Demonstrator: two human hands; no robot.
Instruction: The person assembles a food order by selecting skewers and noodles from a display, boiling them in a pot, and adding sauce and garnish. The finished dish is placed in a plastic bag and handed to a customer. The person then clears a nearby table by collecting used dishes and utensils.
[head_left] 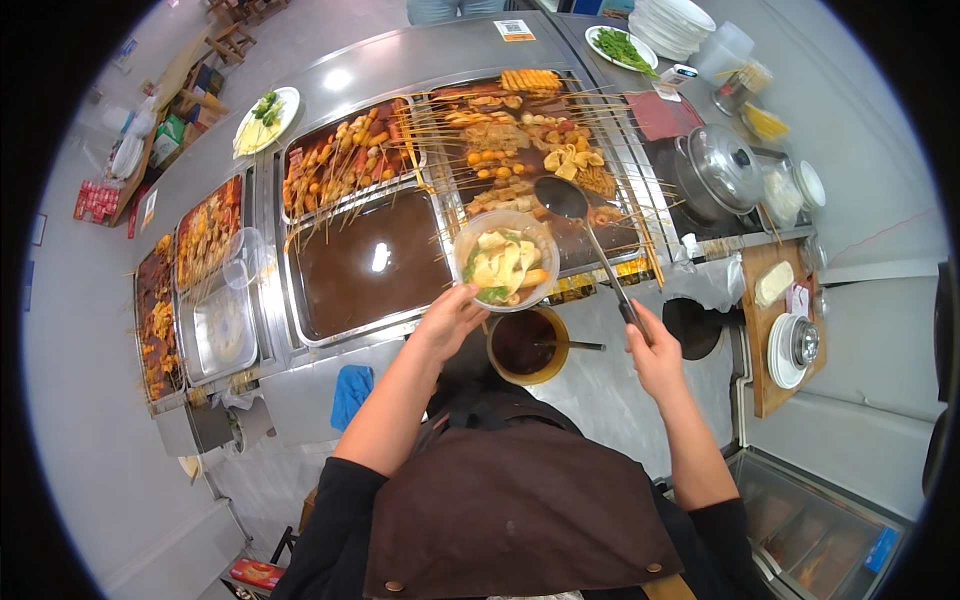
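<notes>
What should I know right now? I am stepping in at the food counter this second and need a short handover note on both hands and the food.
Left hand: holds the clear bowl from below, over the counter edge; it already has pale slices and some greens in it.
Right hand: grips the ladle handle; its scoop sits over the skewer tray.
Nearby: tray of brown broth to the left, small pot of dark sauce beneath the bowl.
Done: bowl partly filled.
Left: whether the ladle holds anything cannot be told; no liquid is visible in the bowl.
</notes>
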